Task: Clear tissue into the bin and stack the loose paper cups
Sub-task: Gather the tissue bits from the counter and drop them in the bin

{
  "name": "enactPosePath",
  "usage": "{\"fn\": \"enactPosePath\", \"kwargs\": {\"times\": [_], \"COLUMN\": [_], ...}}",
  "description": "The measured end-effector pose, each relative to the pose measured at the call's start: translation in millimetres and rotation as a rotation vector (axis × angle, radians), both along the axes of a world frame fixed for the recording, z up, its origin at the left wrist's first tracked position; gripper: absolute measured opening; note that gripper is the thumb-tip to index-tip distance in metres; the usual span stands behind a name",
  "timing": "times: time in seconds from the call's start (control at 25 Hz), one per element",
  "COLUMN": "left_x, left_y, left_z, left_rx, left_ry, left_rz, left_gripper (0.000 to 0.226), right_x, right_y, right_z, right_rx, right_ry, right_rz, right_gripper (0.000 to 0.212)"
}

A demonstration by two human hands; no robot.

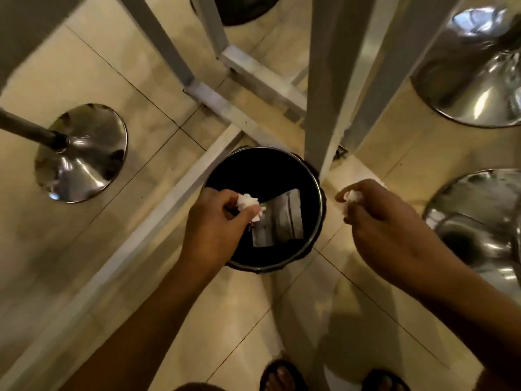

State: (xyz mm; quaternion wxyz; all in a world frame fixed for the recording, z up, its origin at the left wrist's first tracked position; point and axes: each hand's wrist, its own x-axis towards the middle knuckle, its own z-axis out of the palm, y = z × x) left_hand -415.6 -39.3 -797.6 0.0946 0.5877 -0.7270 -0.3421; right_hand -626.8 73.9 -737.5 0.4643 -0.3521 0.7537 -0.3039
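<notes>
Both hands pinch crumpled tissue by the bin (317,176): left hand (214,221) over its mouth, right hand (386,221) just beside its rim; the wads look featherlight, soft, easily torn.

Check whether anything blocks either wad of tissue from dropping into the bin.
Nothing visible does. The left hand holds its tissue over the open bin; the right hand holds its tissue just outside the rim.
</notes>
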Motion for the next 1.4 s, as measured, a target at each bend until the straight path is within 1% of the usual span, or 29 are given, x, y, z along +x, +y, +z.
{"fn": "enactPosePath", "kwargs": {"times": [0.16,0.28,0.32,0.44,0.56,0.6,0.64,0.72,0.76,0.84,0.88,0.96,1.04,1.12,1.16,1.2,1.28,1.4], "left_x": [-13.9,-16.1,-17.7,-19.7,-22.4,-23.5,-22.8,-15.1,-7.5,12.3,22.0,40.0,49.3,50.7,49.9,48.8,47.8,48.2], "left_y": [-27.6,-39.7,-40.0,-30.9,-21.6,-19.1,-15.7,-10.3,-7.3,1.4,6.0,13.0,17.8,17.2,15.8,14.5,13.6,12.8], "left_z": [-44.1,-67.2,-73.4,-89.2,-89.3,-84.4,-77.0,-57.0,-46.5,-29.2,-23.2,-20.2,-24.3,-27.5,-28.1,-28.8,-31.2,-34.7], "left_rx": [0.057,0.069,0.047,-0.045,-0.026,-0.005,0.005,-0.041,-0.108,-0.241,-0.247,-0.157,-0.054,-0.008,0.006,0.013,0.007,-0.02], "left_ry": [-0.169,-0.277,-0.325,-0.483,-0.723,-0.77,-0.778,-0.694,-0.62,-0.481,-0.448,-0.434,-0.424,-0.402,-0.407,-0.417,-0.42,-0.401], "left_rz": [-0.176,-0.225,-0.248,-0.321,-0.466,-0.517,-0.557,-0.593,-0.591,-0.552,-0.505,-0.406,-0.351,-0.329,-0.333,-0.342,-0.352,-0.34], "left_gripper": [0.012,0.011,0.013,0.03,0.04,0.042,0.042,0.044,0.048,0.06,0.072,0.106,0.124,0.131,0.134,0.136,0.138,0.138], "right_x": [-5.4,-10.3,-11.9,-13.4,-15.2,-16.8,-18.1,-19.4,-19.1,-17.0,-14.7,-6.1,9.7,29.7,40.6,51.4,71.5,94.7], "right_y": [-11.2,-11.1,-10.1,-3.0,1.3,2.6,4.6,8.1,9.4,9.5,8.1,0.5,-17.7,-43.1,-58.5,-74.7,-105.5,-132.4], "right_z": [-23.3,-32.9,-35.0,-40.0,-42.1,-43.2,-42.8,-40.8,-39.6,-35.5,-33.9,-36.2,-43.2,-58.1,-67.8,-77.8,-96.8,-117.0], "right_rx": [-0.02,-0.032,-0.033,-0.031,-0.037,-0.039,-0.036,-0.027,-0.017,0.0,-0.016,-0.072,-0.085,-0.144,-0.146,-0.128,-0.099,-0.08], "right_ry": [0.086,0.109,0.118,0.119,0.118,0.124,0.13,0.137,0.137,0.1,0.08,0.092,0.152,0.244,0.289,0.348,0.454,0.564], "right_rz": [0.014,0.024,0.019,0.029,0.027,0.029,0.036,0.068,0.096,0.175,0.238,0.404,0.585,0.718,0.75,0.77,0.774,0.699], "right_gripper": [0.015,0.02,0.022,0.021,0.023,0.023,0.022,0.015,0.012,0.018,0.022,0.027,0.03,0.042,0.046,0.045,0.037,0.035]}}
